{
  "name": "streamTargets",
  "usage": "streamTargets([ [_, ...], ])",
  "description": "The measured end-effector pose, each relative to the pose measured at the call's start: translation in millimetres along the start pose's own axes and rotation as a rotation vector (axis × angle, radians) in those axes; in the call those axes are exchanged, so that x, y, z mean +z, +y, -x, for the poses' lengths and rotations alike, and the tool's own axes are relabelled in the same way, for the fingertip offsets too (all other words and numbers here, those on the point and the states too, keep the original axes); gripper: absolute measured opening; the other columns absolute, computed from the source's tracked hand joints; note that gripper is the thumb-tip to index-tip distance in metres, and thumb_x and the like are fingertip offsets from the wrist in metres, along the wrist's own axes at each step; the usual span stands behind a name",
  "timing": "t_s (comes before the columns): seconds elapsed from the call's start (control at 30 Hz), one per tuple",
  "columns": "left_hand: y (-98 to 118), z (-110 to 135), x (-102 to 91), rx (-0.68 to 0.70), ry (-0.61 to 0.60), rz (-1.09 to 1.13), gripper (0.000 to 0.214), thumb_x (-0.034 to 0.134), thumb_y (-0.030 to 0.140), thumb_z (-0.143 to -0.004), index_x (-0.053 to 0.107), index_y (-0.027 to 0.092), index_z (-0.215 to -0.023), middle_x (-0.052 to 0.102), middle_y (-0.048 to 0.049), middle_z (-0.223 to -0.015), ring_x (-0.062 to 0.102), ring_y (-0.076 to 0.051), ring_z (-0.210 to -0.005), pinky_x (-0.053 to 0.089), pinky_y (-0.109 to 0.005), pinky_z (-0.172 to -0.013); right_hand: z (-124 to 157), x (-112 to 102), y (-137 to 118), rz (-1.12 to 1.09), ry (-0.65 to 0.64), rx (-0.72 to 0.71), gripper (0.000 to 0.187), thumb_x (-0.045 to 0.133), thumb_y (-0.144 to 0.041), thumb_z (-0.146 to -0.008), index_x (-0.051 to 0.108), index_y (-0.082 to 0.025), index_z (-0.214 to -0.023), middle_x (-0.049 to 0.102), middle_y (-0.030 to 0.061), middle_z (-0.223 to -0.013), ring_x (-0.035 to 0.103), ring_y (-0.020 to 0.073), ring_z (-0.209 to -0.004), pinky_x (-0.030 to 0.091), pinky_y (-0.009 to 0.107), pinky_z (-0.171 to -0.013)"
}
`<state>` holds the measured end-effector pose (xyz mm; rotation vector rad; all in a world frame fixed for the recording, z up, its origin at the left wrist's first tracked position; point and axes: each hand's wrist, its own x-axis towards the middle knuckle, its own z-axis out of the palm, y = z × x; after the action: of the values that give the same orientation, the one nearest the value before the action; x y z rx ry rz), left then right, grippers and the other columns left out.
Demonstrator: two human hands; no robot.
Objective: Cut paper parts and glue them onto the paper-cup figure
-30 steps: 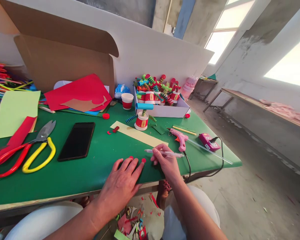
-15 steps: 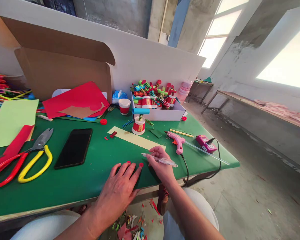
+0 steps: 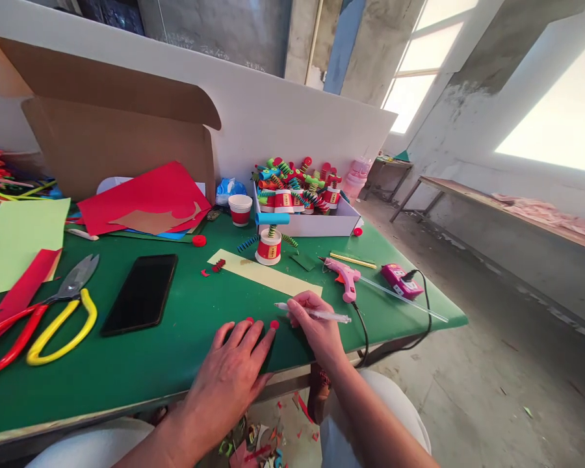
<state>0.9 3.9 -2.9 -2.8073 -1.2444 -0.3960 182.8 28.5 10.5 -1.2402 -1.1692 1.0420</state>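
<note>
My left hand (image 3: pixel 238 364) lies on the green tabletop (image 3: pixel 185 351) with its fingers stretched out. At its fingertips are two small red paper discs, one by the index finger (image 3: pixel 274 324) and one partly covered by the middle fingers. A clear pen (image 3: pixel 324 316) is pinched in my right hand (image 3: pixel 316 325), its tip pointing left above the discs. Beyond my hands lies a pale yellow paper strip (image 3: pixel 273 278). A paper-cup figure (image 3: pixel 268 247) with a blue tube on top and folded-paper arms stands behind the strip. Dark red folded paper (image 3: pixel 219 265) rests at the strip's left end.
Left are scissors (image 3: pixel 68 299) with red and yellow handles and a black phone (image 3: pixel 140 292). A pink glue gun (image 3: pixel 344 276) with a cord lies right, near a purple power socket (image 3: pixel 402 281). Behind stands a white box (image 3: pixel 316 225) of similar figures, beside paper cups (image 3: pixel 240 211).
The pen has tilted flatter in my right hand. My left hand stays in place, and the view has shifted slightly.
</note>
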Motion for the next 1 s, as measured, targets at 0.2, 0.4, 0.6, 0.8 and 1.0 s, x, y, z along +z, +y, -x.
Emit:
streamTargets([
  [0.2,1,0,-0.9,-0.002,0.011,0.014,0.048,0.057,0.036,-0.090,0.053,0.021,-0.136,0.061,-0.0104,-0.129,0.050,-0.028,-0.120,0.036,-0.046,-0.100,-1,0,1,0.017,0.029,0.017,0.027,0.072,-0.042,-0.071,0.056,-0.020,-0.075,0.055,-0.0049,-0.056,0.048,0.0093,-0.049,0.037,0.021,-0.049],
  [0.4,1,-1,-4.3,-0.005,0.004,-0.009,0.046,0.058,0.033,-0.090,0.055,0.020,-0.134,0.061,-0.0110,-0.128,0.052,-0.027,-0.118,0.037,-0.045,-0.099,0,1,0,0.001,0.028,0.057,0.034,0.066,-0.050,-0.076,0.051,-0.021,-0.070,0.058,-0.0026,-0.054,0.045,0.0092,-0.045,0.035,0.023,-0.045],
  [0.6,3,-2,-11.1,-0.017,-0.042,-0.011,0.050,0.060,0.034,-0.089,0.052,0.019,-0.136,0.059,-0.0119,-0.130,0.050,-0.028,-0.120,0.037,-0.044,-0.099,-1,2,-1,0.127,0.067,-0.038,0.026,0.068,-0.043,-0.074,0.054,-0.021,-0.071,0.053,-0.0036,-0.059,0.042,0.0096,-0.052,0.034,0.022,-0.049],
  [0.8,3,-2,-13.2,-0.009,-0.053,-0.006,0.049,0.059,0.032,-0.090,0.052,0.017,-0.136,0.058,-0.0121,-0.132,0.050,-0.028,-0.120,0.036,-0.045,-0.099,0,3,-2,0.192,0.025,-0.001,0.027,0.065,-0.041,-0.075,0.049,-0.021,-0.066,0.045,-0.0054,-0.054,0.035,0.0098,-0.050,0.028,0.024,-0.049],
  [1.0,3,-2,-12.8,-0.006,-0.038,-0.013,0.049,0.060,0.032,-0.089,0.052,0.018,-0.135,0.059,-0.0117,-0.131,0.050,-0.028,-0.120,0.037,-0.045,-0.099,0,4,2,0.311,0.044,-0.096,0.023,0.056,-0.034,-0.076,0.043,-0.022,-0.060,0.040,-0.0056,-0.053,0.035,0.0105,-0.051,0.028,0.025,-0.050],
])
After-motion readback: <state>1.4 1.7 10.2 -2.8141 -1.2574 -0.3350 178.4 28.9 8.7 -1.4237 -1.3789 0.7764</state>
